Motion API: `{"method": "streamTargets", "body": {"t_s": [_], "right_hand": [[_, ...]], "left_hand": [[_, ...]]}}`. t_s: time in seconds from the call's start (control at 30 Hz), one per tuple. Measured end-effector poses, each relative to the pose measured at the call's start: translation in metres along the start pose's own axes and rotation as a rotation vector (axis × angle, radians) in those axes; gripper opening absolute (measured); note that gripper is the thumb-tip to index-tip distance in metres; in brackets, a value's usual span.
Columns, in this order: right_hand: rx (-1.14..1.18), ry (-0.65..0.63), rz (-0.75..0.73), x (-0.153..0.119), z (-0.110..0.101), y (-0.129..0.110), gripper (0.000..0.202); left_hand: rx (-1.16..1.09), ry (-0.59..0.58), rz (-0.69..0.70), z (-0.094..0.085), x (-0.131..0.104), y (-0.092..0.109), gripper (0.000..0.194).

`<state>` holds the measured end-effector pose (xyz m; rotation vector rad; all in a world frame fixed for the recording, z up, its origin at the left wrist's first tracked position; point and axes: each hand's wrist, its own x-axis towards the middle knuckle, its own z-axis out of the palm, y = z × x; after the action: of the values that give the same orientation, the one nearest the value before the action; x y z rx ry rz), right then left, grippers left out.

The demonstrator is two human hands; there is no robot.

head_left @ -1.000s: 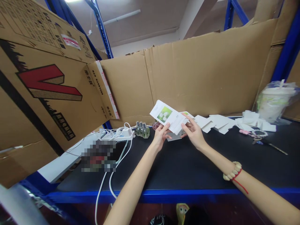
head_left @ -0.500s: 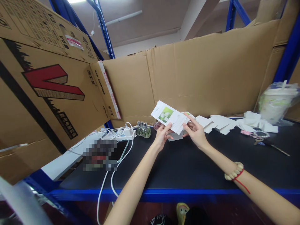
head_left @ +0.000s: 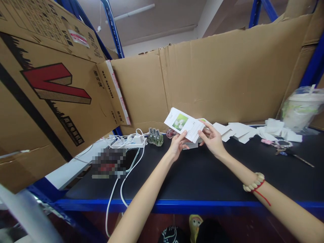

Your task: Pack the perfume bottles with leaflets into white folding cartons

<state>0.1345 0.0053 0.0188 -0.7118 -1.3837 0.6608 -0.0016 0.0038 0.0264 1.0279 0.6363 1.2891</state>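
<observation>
Between my two hands is a white paper box (head_left: pixel 186 124) with a green picture of white flowers and small print, tilted above the black tabletop. My left hand (head_left: pixel 177 145) grips its lower edge, thumb on the front. At the right end, my right hand (head_left: pixel 212 139) closes on it with thumb and fingers. Behind and below the hands lies a pale folded piece (head_left: pixel 191 145), partly hidden. Small glass bottles with silver caps (head_left: pixel 155 137) stand to the left of my left hand. White folded cartons (head_left: pixel 240 131) lie to the right of my right hand.
A white power strip (head_left: pixel 129 143) with cables and a phone (head_left: pixel 132 158) are at left. Cardboard walls (head_left: pixel 215 77) enclose the back. At right are white paper pieces (head_left: pixel 278 130), keys with a beaded ring (head_left: pixel 282 144), and a bagged lidded cup (head_left: pixel 302 109).
Both hands keep hold of the box. The right fingers have pressed in at its right end, where an end flap showed before. The view has shifted slightly.
</observation>
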Motion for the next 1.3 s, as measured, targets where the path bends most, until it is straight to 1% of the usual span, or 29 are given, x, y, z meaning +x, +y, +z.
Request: {"method": "streamTargets", "body": {"t_s": [0.2,0.47,0.57,0.7,0.77,0.87,1.03,1.1,1.17,1.3], "right_hand": [[-0.006,0.003,-0.029,0.001,-0.001,0.002,0.059],[-0.002,0.014,-0.027,0.002,-0.005,0.006,0.052],[0.024,-0.037,0.003,0.001,-0.005,0.005,0.057],[0.021,-0.104,0.055,-0.002,-0.003,0.001,0.076],[0.017,-0.114,0.074,-0.003,-0.002,0.000,0.081],[0.008,-0.100,0.070,-0.004,-0.001,0.000,0.080],[-0.027,-0.082,0.051,-0.004,-0.002,0.002,0.072],[-0.076,-0.083,0.010,-0.005,-0.001,0.003,0.069],[-0.164,-0.098,-0.053,-0.006,-0.001,0.003,0.066],[-0.352,-0.150,-0.180,-0.008,-0.001,0.002,0.051]], "left_hand": [[0.061,-0.009,0.014,0.000,0.000,0.000,0.034],[0.139,-0.068,0.006,-0.002,-0.001,0.000,0.042],[0.123,-0.074,-0.013,-0.003,0.000,-0.001,0.045],[0.111,-0.061,-0.023,-0.004,0.001,0.000,0.043],[0.119,-0.060,-0.021,-0.004,0.000,0.001,0.041],[0.127,-0.059,-0.027,-0.003,-0.001,0.001,0.037],[0.128,-0.048,-0.060,-0.002,-0.002,-0.001,0.031],[0.143,-0.021,-0.049,-0.001,-0.002,-0.002,0.030],[0.161,0.036,-0.015,0.000,-0.003,-0.002,0.031],[0.160,0.157,0.117,0.003,-0.003,-0.002,0.040]]}}
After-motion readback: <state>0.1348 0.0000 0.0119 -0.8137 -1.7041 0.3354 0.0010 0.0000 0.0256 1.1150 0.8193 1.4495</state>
